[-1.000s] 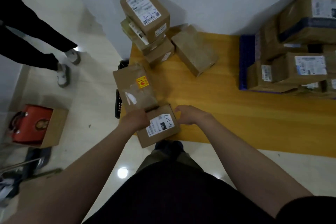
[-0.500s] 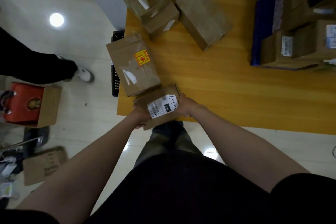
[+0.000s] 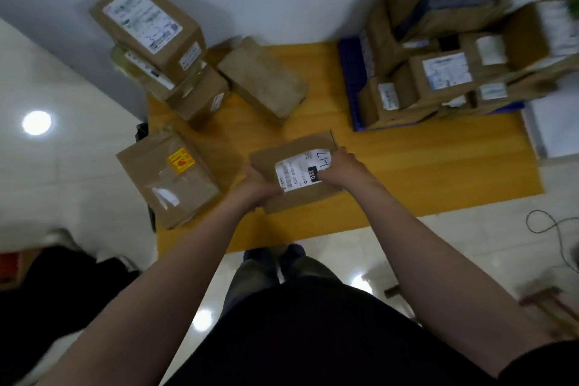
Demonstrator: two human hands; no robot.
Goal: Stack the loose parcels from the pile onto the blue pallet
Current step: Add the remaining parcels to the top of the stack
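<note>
head view: a person's left hand (image 3: 257, 186) and right hand (image 3: 340, 166) grip a labelled parcel (image 3: 282, 153) by its two short ends, fingers (image 3: 338, 155) curled round the edges, above the middle of the yellow wooden platform (image 3: 438, 166), towards its near edge; it looks lifted clear, though blur leaves that unsure. the parcel's long axis runs left to right, its right end aimed at the blue pallet (image 3: 349, 72) in the far right corner, already loaded with stacked boxes (image 3: 438, 78); the right hand is nearer it. the pile (image 3: 175, 66) sits at the far left corner
</note>
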